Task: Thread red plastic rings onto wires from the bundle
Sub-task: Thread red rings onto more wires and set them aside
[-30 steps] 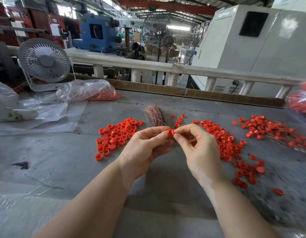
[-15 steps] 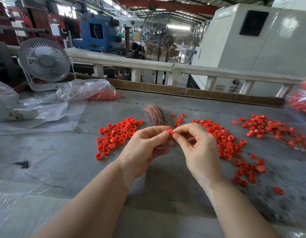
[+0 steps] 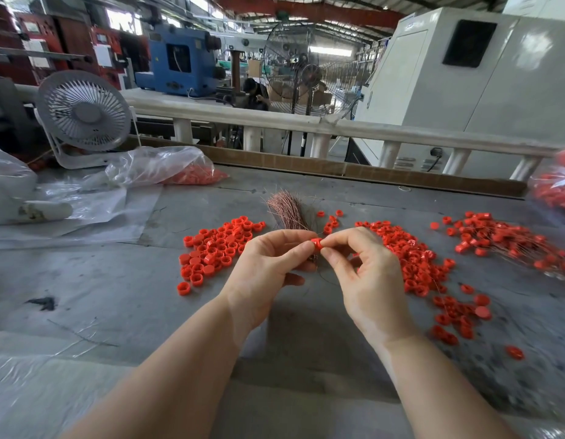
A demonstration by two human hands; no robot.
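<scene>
We're right over the grey table [image 3: 84,296], and both hands meet above its middle. Our left hand [image 3: 268,270] has its fingers curled round the lower end of the wire bundle [image 3: 287,210], whose thin coppery strands fan out away from us, long axis running from the hand toward the far edge. Our right hand [image 3: 366,274] pinches one red ring [image 3: 316,243] between thumb and forefinger, with the left forefinger tip touching it too; the ring is a short plastic band, and which way its hole faces we can't quite tell. On the left lies a heap of loose rings [image 3: 214,251], round and glossy. On the right, a scattered trail of rings [image 3: 414,258], and farther right a pile with fine wires [image 3: 509,245] running through it. At the back left, a crinkled clear plastic bag [image 3: 160,166] holds more red pieces, just beside a white desk fan [image 3: 84,112].
</scene>
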